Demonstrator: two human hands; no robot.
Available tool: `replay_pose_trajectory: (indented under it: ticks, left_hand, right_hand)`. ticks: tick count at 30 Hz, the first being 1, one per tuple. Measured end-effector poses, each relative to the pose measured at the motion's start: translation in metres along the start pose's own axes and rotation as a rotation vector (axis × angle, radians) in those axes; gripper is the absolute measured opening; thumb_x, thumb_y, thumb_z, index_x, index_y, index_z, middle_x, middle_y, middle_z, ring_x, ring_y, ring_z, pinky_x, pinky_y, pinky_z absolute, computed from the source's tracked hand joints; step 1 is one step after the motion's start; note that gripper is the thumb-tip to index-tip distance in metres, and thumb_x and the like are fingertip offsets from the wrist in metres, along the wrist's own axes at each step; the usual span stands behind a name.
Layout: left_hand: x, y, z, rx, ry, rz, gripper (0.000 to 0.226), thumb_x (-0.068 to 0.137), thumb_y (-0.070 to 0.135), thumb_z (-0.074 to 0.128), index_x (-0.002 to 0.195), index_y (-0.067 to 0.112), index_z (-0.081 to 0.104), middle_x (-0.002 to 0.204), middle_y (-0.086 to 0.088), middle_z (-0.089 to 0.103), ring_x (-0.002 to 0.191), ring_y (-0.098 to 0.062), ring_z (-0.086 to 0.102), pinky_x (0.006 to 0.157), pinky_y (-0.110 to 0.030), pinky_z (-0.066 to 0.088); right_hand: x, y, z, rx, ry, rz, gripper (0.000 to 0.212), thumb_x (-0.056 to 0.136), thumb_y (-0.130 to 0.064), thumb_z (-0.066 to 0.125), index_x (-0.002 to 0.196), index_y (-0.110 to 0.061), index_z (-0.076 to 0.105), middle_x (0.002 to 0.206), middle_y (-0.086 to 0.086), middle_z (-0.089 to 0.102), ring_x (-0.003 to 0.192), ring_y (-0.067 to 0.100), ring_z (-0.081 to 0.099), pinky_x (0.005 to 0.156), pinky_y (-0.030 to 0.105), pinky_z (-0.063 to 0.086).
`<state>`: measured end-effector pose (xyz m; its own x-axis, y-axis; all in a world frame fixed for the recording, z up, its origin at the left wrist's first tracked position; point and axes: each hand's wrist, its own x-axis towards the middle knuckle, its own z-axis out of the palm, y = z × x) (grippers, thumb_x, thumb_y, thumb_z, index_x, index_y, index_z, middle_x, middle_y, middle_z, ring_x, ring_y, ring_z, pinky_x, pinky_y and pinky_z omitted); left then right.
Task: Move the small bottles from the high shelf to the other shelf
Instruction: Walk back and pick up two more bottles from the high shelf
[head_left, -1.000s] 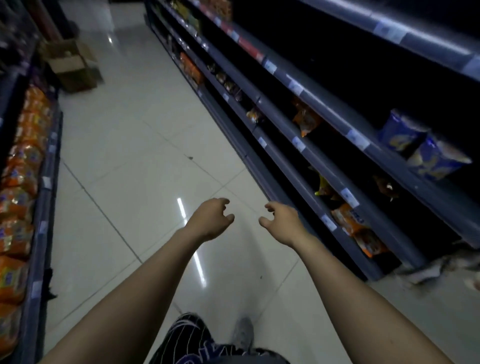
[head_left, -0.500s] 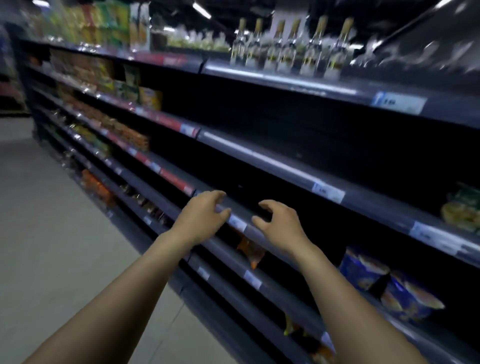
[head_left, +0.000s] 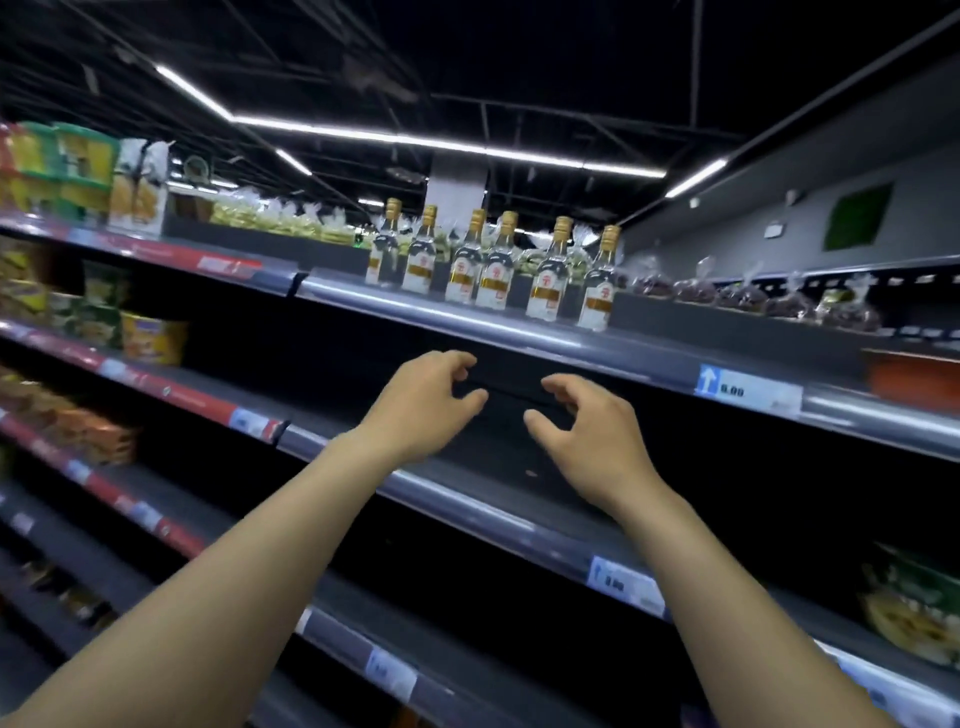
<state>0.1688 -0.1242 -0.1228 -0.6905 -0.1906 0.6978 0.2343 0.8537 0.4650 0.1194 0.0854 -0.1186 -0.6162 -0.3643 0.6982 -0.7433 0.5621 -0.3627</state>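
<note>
Small clear glass bottles with gold caps (head_left: 488, 265) wait above; nearest, my left hand (head_left: 421, 410) and right hand (head_left: 587, 441) hover half-curled, each grip empty, below the grey metal high shelf (head_left: 519, 332). Probably slippery, breakable; I'd grasp their bodies.

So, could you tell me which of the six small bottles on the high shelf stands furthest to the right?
The bottle at the right end of the row, closest to the shelf's front edge and next to the dark bagged goods.
</note>
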Motion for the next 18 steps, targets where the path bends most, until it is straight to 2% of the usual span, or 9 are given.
replay_pose_trajectory:
  ticks: [5, 9, 13, 16, 18]
  left_hand:
    - [0.078, 0.025, 0.011, -0.078, 0.022, 0.092, 0.053, 0.094, 0.040, 0.067, 0.139, 0.017, 0.055, 0.116, 0.007, 0.062, 0.101, -0.008, 0.055, 0.084, -0.023, 0.041]
    - [0.129, 0.040, 0.022, -0.151, 0.049, 0.092, 0.051, 0.092, 0.038, 0.069, 0.136, 0.015, 0.056, 0.108, 0.007, 0.063, 0.100, -0.012, 0.059, 0.082, -0.025, 0.044]
    - [0.174, 0.037, 0.038, -0.207, 0.028, 0.061, 0.061, 0.089, 0.044, 0.071, 0.140, 0.016, 0.052, 0.115, 0.004, 0.064, 0.105, -0.015, 0.060, 0.090, -0.031, 0.049]
    - [0.200, 0.027, 0.049, -0.220, -0.022, 0.061, 0.074, 0.085, 0.048, 0.074, 0.146, 0.017, 0.047, 0.124, 0.001, 0.063, 0.108, -0.017, 0.060, 0.096, -0.037, 0.051]
    - [0.213, 0.019, 0.054, -0.209, -0.042, 0.070, 0.078, 0.083, 0.050, 0.075, 0.147, 0.019, 0.044, 0.129, 0.000, 0.062, 0.109, -0.015, 0.059, 0.093, -0.032, 0.048]
  right_hand:
    - [0.058, 0.017, -0.029, -0.026, 0.132, 0.004, 0.048, 0.091, -0.037, 0.076, 0.132, -0.014, 0.067, 0.130, 0.004, 0.071, 0.120, 0.023, 0.064, 0.107, 0.042, 0.049]
    - [0.098, 0.037, -0.040, -0.042, 0.192, 0.044, 0.046, 0.091, -0.039, 0.075, 0.129, -0.015, 0.067, 0.123, 0.002, 0.071, 0.114, 0.020, 0.064, 0.100, 0.036, 0.051]
    - [0.137, 0.057, -0.042, -0.126, 0.228, 0.073, 0.042, 0.089, -0.040, 0.075, 0.123, -0.017, 0.068, 0.107, -0.002, 0.066, 0.106, 0.021, 0.063, 0.090, 0.031, 0.047]
    - [0.162, 0.068, -0.042, -0.162, 0.230, 0.110, 0.050, 0.090, -0.042, 0.074, 0.131, -0.016, 0.063, 0.123, 0.002, 0.067, 0.119, 0.024, 0.059, 0.100, 0.037, 0.047]
    - [0.176, 0.072, -0.041, -0.178, 0.229, 0.156, 0.056, 0.090, -0.044, 0.072, 0.135, -0.014, 0.061, 0.131, 0.004, 0.066, 0.126, 0.027, 0.055, 0.101, 0.038, 0.044]
